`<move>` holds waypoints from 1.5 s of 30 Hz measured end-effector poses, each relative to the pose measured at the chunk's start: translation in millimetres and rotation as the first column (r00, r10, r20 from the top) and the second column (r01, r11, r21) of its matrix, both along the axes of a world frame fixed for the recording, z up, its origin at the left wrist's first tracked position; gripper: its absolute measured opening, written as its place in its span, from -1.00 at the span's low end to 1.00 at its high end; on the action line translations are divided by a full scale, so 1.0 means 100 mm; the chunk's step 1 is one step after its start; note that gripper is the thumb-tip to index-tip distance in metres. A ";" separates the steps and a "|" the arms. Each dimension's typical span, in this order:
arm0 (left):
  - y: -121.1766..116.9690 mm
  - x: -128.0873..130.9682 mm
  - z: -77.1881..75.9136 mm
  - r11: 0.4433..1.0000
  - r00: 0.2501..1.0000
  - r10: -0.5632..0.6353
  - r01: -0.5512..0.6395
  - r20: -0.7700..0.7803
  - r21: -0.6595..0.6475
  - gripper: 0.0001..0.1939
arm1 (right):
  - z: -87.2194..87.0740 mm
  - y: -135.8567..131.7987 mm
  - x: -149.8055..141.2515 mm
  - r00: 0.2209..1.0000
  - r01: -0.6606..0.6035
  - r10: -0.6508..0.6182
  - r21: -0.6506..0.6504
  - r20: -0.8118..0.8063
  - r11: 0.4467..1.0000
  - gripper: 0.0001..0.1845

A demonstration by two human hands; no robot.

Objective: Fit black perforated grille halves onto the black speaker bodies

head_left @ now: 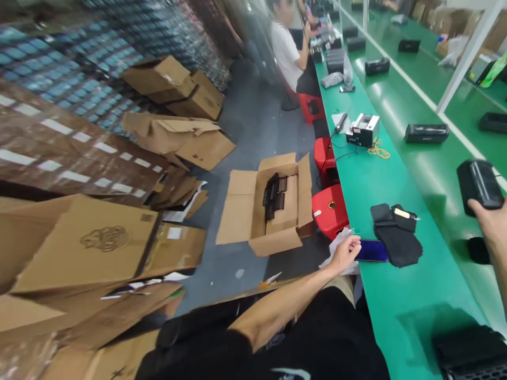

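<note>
My right hand [492, 219] grips a black box-shaped device [479, 184] with a glossy face, holding it over the far side of the green bench at the right edge. My left hand [347, 252] is at the near edge of the bench, its fingers curled together beside a phone [372, 250] with a dark blue screen. Whether anything small sits in those fingers is hidden. White plastic film [336, 245] hangs just behind that hand. Black cloth-like pieces [398, 243] lie past the phone, with a cream-handled tool [404, 214] on top.
Similar black devices stand along the green line [425, 133]. Farther up the bench [400, 184] sits a small white-and-black machine [363, 130] with cables. Red stools [330, 211] and an open carton [277, 243] holding black parts are at my left. A co-worker [287, 55] sits beyond.
</note>
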State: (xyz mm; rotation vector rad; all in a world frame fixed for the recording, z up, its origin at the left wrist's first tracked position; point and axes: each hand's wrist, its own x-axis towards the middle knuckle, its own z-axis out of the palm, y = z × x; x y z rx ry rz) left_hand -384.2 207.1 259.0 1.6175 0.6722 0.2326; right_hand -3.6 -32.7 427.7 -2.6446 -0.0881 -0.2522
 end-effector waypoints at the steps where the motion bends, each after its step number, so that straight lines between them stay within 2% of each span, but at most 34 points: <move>1: 0.15 -0.08 -0.05 1.000 1.000 0.010 -0.010 -0.014 0.027 -0.63 | -0.12 0.31 0.20 1.000 0.027 -0.027 0.008 -0.002 1.000 0.04; 3: 0.39 -0.24 -0.15 0.998 0.999 0.017 -0.014 -0.041 0.061 -0.71 | -0.40 0.76 0.53 0.982 0.185 -0.186 0.067 0.013 0.980 0.05; 6: 0.62 -0.34 -0.25 0.990 0.999 -0.028 0.033 -0.037 0.140 -0.81 | -0.76 1.02 0.78 0.954 0.298 -0.298 0.103 -0.023 0.949 0.14; 8: 0.70 -0.26 -0.29 0.965 0.995 -0.097 0.095 -0.005 0.246 -0.83 | -0.89 1.03 0.76 0.953 0.301 -0.293 0.105 -0.081 0.948 0.18; 11: 0.75 0.11 -0.32 0.920 0.979 -0.201 0.173 0.044 0.353 -0.87 | -0.90 0.98 0.45 0.961 0.267 -0.251 0.146 -0.120 0.953 0.21; 13: 0.75 0.43 -0.29 0.904 0.959 -0.270 0.224 0.080 0.363 -0.88 | -0.82 0.92 0.00 0.978 0.203 -0.190 0.178 -0.089 0.963 0.11; 14: 0.75 0.58 -0.26 0.895 0.945 -0.311 0.255 0.101 0.367 -0.88 | -0.77 0.89 -0.31 0.985 0.166 -0.155 0.193 -0.071 0.967 -0.01; 16: 0.70 0.87 -0.17 0.870 0.909 -0.391 0.314 0.145 0.380 -0.88 | -0.70 0.79 -1.08 0.990 0.128 -0.112 0.218 -0.086 0.968 -0.29; 18: 0.60 1.14 -0.09 0.852 0.871 -0.453 0.360 0.190 0.380 -0.89 | -0.67 0.69 -1.93 0.982 0.149 -0.114 0.243 -0.151 0.959 -0.43; 19: 0.51 1.25 -0.05 0.843 0.847 -0.487 0.394 0.211 0.365 -0.88 | -0.65 0.63 -2.34 0.972 0.193 -0.150 0.249 -0.182 0.949 -0.43; 21: 0.27 1.43 0.04 0.813 0.786 -0.570 0.499 0.239 0.299 -0.87 | -0.58 0.45 -3.08 0.927 0.355 -0.307 0.241 -0.217 0.903 -0.40; 23: -0.07 1.50 0.16 0.747 0.704 -0.665 0.635 0.250 0.197 -0.86 | -0.44 0.17 -3.66 0.827 0.560 -0.527 0.215 -0.196 0.800 -0.37; 25: -0.48 1.47 0.30 0.647 0.618 -0.748 0.760 0.240 0.058 -0.85 | -0.28 -0.21 -4.05 0.696 0.717 -0.701 0.193 -0.157 0.669 -0.32; 26: -0.70 1.43 0.37 0.589 0.579 -0.783 0.808 0.227 -0.028 -0.85 | -0.21 -0.42 -4.15 0.639 0.768 -0.755 0.181 -0.147 0.614 -0.30; 27: -0.91 1.39 0.43 0.530 0.541 -0.814 0.841 0.211 -0.113 -0.84 | -0.18 -0.61 -4.20 0.596 0.801 -0.789 0.168 -0.146 0.574 -0.29; 29: -1.31 1.30 0.53 0.434 0.480 -0.858 0.867 0.182 -0.244 -0.80 | -0.19 -0.94 -4.12 0.568 0.823 -0.805 0.142 -0.173 0.550 -0.28; 31: -1.63 1.22 0.58 0.384 0.444 -0.882 0.871 0.158 -0.305 -0.72 | -0.27 -1.13 -3.88 0.597 0.801 -0.770 0.121 -0.224 0.586 -0.29; 33: -1.86 1.15 0.60 0.370 0.436 -0.890 0.862 0.135 -0.346 -0.65 | -0.37 -1.24 -3.62 0.644 0.759 -0.713 0.110 -0.278 0.642 -0.34; 35: -1.98 1.10 0.58 0.378 0.454 -0.884 0.834 0.110 -0.402 -0.60 | -0.41 -1.30 -3.45 0.680 0.720 -0.664 0.109 -0.312 0.686 -0.41; 37: -1.99 1.07 0.54 0.416 0.502 -0.861 0.788 0.082 -0.454 -0.56 | -0.34 -1.33 -3.41 0.698 0.702 -0.647 0.116 -0.306 0.702 -0.42; 39: -1.90 1.05 0.48 0.476 0.572 -0.819 0.722 0.046 -0.502 -0.50 | -0.21 -1.31 -3.50 0.713 0.694 -0.647 0.133 -0.271 0.708 -0.42; 40: -1.81 1.05 0.46 0.507 0.608 -0.793 0.685 0.027 -0.524 -0.47 | -0.14 -1.26 -3.58 0.749 0.656 -0.614 0.151 -0.247 0.740 -0.44; 41: -1.70 1.04 0.43 0.535 0.642 -0.767 0.646 0.008 -0.545 -0.43 | -0.10 -1.20 -3.68 0.811 0.579 -0.540 0.175 -0.222 0.797 -0.48; 43: -1.44 1.00 0.38 0.593 0.686 -0.725 0.581 -0.056 -0.557 -0.32 | -0.11 -1.03 -3.89 0.947 0.301 -0.263 0.231 -0.183 0.925 -0.57; 44: -1.29 0.97 0.36 0.626 0.697 -0.710 0.560 -0.100 -0.543 -0.27 | -0.18 -0.94 -3.99 0.981 0.136 -0.095 0.249 -0.170 0.959 -0.60; 45: -1.15 0.93 0.34 0.661 0.702 -0.696 0.546 -0.149 -0.514 -0.22 | -0.29 -0.85 -4.10 0.985 -0.006 0.049 0.254 -0.165 0.967 -0.60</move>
